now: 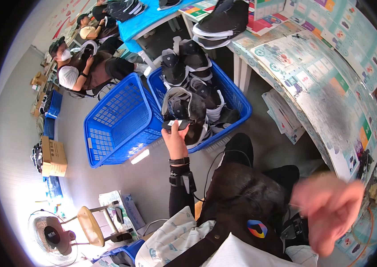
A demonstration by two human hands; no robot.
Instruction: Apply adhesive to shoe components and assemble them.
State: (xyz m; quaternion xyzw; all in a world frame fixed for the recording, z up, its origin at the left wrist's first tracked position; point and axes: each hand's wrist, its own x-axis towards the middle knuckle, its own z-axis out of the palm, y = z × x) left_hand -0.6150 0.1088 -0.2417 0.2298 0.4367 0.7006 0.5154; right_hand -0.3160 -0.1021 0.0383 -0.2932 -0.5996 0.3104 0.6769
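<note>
My left hand [176,140] is closed on the near edge of a black shoe [196,107] with a grey lining, its opening facing up. A dark tab with a small white patch shows at my fingertips. The shoe is over the near side of a blue plastic basket [241,116], which is filled with black shoes with white soles. My right hand [328,209] is raised at the lower right, beside the worktable. Motion smears it, so its fingers cannot be read.
A second blue basket [108,120] stands to the left of the full one. The worktable [304,71] runs along the right, with black shoes [222,24] stacked at its far end. Stacked papers [282,116], a cardboard box [54,158] and a fan [51,236] stand around. Seated people work at the far left.
</note>
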